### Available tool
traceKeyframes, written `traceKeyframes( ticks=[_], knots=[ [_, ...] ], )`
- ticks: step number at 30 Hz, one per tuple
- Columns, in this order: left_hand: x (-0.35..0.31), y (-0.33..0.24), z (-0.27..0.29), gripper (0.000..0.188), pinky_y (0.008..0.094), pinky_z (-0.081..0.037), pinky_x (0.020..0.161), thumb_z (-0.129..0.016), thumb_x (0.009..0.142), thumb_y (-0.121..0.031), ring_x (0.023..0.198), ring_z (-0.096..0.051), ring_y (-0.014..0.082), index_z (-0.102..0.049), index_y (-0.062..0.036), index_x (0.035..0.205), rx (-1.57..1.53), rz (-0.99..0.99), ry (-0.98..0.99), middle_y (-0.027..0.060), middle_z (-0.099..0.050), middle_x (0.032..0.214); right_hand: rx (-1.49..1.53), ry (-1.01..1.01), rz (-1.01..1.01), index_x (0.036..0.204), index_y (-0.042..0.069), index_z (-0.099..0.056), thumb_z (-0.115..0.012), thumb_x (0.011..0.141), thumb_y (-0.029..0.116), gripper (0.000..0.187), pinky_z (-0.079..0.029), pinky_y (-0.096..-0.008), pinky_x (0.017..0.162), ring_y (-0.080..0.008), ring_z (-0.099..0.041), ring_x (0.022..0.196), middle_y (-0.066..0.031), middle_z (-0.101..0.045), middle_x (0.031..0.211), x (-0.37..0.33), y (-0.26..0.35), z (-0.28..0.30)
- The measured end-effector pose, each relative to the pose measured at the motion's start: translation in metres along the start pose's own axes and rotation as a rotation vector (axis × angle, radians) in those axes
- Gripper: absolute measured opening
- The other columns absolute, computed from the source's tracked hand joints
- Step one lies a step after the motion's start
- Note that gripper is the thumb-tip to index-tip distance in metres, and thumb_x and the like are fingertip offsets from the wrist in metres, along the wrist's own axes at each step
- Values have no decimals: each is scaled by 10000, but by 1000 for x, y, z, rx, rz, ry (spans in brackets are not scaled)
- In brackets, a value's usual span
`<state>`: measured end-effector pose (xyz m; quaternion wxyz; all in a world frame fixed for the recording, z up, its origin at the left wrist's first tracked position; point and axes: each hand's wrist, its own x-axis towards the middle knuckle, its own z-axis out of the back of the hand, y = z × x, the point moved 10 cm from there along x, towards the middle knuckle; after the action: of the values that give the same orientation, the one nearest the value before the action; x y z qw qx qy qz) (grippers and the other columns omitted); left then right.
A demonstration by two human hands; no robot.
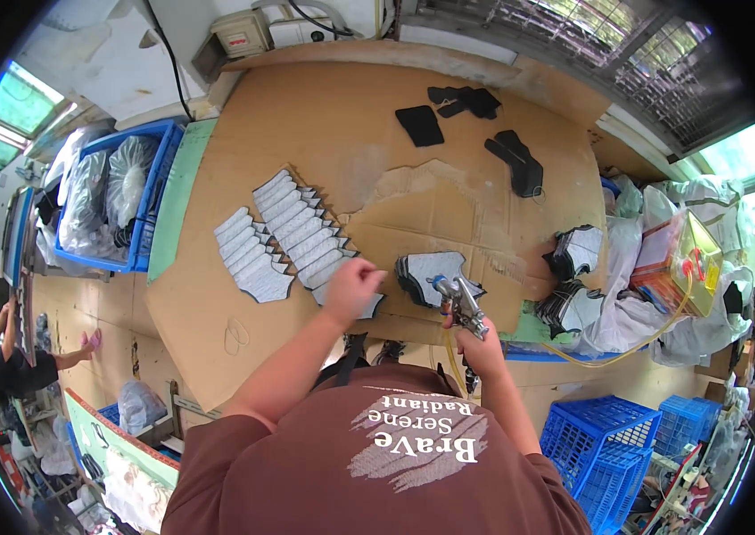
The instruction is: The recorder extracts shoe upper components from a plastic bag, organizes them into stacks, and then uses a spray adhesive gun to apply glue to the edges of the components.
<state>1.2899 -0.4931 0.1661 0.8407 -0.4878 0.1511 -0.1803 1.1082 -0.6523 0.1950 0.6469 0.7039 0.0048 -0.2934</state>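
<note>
My right hand [482, 349] is wrapped around a metal spray gun [464, 305], from which a thin yellow hose runs down. The gun is over a stack of grey fabric pieces with dark edges [431, 269]. My left hand [353, 287] is closed, its fingers curled together; whatever they may hold is hidden. It hovers by the near end of a long overlapping row of grey cut pieces [292, 223]. A shorter row of the same pieces [251, 259] lies left of it.
Brown cardboard [306, 116] covers the table. Black cut pieces [466, 102] lie at the far side. More grey stacks [573, 251] sit at the right edge. A blue crate with plastic bags [141, 205] stands left; blue crates [596, 437] are lower right. A person [16, 366] is far left.
</note>
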Motion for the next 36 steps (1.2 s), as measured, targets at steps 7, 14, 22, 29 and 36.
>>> traceKeyframes(
  ticks=[7,14,22,29,36],
  knots=[
    [5,-20,-57,249,323,-453,574,-694,690,-213,595,-572,233,-601,13,740,14,25,84,128,-610,671,2,-35,-9,977,16,-544,-470,731,9,257,-414,-251,728,-105,-515,757,-19,-567,801,5,3,-2],
    [4,-18,-55,241,367,-444,567,-674,694,-243,595,-574,285,-592,-22,647,43,37,80,138,-595,626,4,-24,-37,930,15,-543,-462,722,13,224,-416,-246,709,-101,-515,742,-13,-559,759,11,-6,-5],
    [4,-23,-53,227,330,-437,549,-682,685,-207,568,-559,247,-582,-7,646,53,6,89,128,-588,617,71,-96,-10,937,20,-545,-453,730,7,227,-418,-233,668,-92,-509,702,-14,-562,754,5,-1,7],
    [6,-24,-53,215,328,-435,544,-678,691,-204,563,-554,240,-581,-15,654,59,-11,106,121,-588,616,101,-224,8,938,10,-547,-449,703,-4,254,-341,-201,435,-58,-417,479,-33,-578,727,-2,-8,33],
    [6,-26,-54,209,339,-435,551,-671,698,-211,574,-559,252,-579,-27,663,62,18,134,119,-591,622,66,-189,5,917,22,-545,-465,732,13,202,-408,-218,562,-76,-486,624,-15,-561,739,-1,-7,29]
  ],
)
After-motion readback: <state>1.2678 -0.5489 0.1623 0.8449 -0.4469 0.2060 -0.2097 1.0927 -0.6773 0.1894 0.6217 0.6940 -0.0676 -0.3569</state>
